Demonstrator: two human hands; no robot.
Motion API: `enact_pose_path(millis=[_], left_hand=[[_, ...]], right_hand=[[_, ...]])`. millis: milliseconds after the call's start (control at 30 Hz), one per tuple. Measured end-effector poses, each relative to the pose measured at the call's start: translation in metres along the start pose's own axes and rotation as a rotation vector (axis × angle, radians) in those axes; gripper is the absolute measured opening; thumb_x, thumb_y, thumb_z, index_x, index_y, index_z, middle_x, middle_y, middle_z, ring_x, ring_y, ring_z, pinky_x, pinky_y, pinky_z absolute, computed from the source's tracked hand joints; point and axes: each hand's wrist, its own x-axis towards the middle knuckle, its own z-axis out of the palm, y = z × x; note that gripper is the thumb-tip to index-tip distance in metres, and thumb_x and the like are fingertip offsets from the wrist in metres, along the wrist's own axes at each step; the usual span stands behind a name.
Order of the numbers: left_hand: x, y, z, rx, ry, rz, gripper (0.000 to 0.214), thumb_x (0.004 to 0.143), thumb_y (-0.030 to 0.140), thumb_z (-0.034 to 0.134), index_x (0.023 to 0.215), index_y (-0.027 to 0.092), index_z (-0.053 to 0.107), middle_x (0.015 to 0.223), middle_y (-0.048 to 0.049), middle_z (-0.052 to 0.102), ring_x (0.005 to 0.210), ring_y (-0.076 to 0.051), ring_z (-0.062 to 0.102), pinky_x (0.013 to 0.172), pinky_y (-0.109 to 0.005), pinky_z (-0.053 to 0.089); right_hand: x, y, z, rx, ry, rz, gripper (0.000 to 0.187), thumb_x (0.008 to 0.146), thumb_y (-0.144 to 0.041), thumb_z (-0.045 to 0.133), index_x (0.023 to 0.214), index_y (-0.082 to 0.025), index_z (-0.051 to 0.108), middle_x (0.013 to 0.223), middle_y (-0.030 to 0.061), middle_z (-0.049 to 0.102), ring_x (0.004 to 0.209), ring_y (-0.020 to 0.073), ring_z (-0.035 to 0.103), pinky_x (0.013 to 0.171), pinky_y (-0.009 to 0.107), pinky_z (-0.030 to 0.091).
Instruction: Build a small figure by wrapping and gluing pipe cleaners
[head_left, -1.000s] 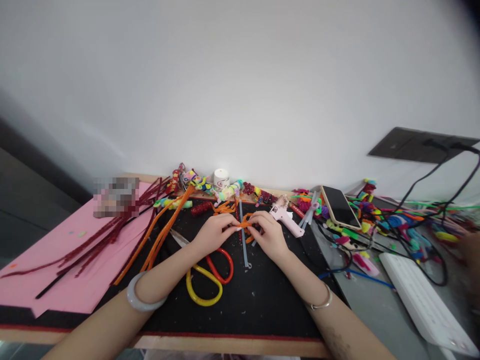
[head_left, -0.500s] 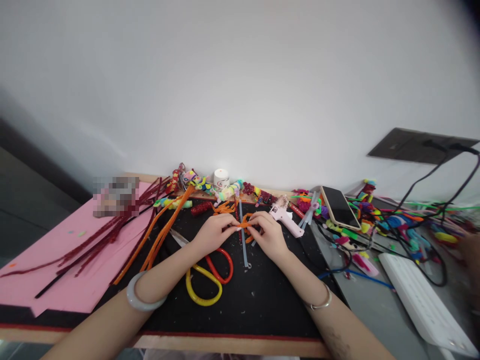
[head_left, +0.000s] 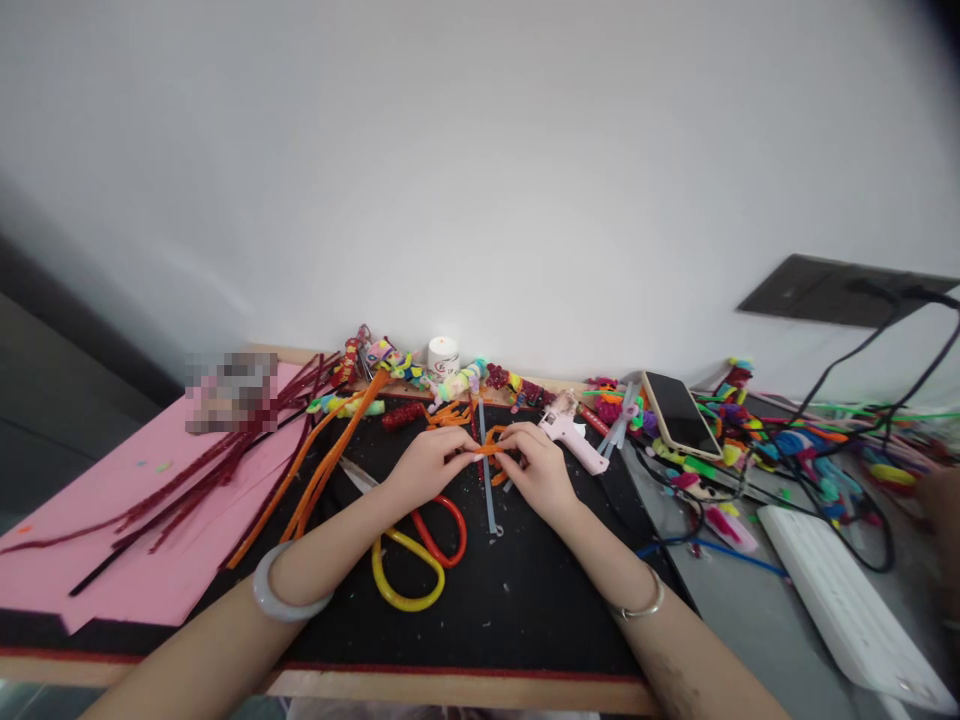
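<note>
Over the black mat, both hands meet on a short piece of orange pipe cleaner (head_left: 489, 450). My left hand (head_left: 433, 462) pinches its left end between thumb and fingertips. The right end is pinched by my right hand (head_left: 538, 468). Below the piece, a translucent glue stick (head_left: 489, 500) lies lengthwise on the mat. More short orange pieces (head_left: 450, 414) are heaped just beyond my left fingers. Scissors (head_left: 409, 570) with one red and one yellow handle lie partly under my left forearm. A pale pink glue gun (head_left: 574, 440) rests right of my right hand.
Long dark red pipe cleaners (head_left: 225, 465) spread over pink sheets (head_left: 60, 540) at left. A white cup (head_left: 443, 358) stands by the wall. On the right are a phone (head_left: 681, 415), a white power strip (head_left: 840, 600), tangled cables and colourful scraps. Part of another person's hand (head_left: 941, 510) shows at the right edge.
</note>
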Motion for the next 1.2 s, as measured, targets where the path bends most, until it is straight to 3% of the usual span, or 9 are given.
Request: enact_pose_path(millis=[1200], left_hand=[[0.0005,-0.0002,0.0004,0.017,-0.006,-0.009,0.011,0.083,0.021,0.056,0.079,0.015,0.064,0.069,0.0005,0.059,0.063,-0.010,0.052,0.062,-0.021,0.039]], right_hand=[[0.0002,-0.0010,-0.0006,-0.013,0.006,-0.009,0.007,0.080,-0.015,0.056,0.077,-0.021,0.060,0.089,0.0052,0.059,0.082,0.0169,0.058,0.063,0.027,0.049]])
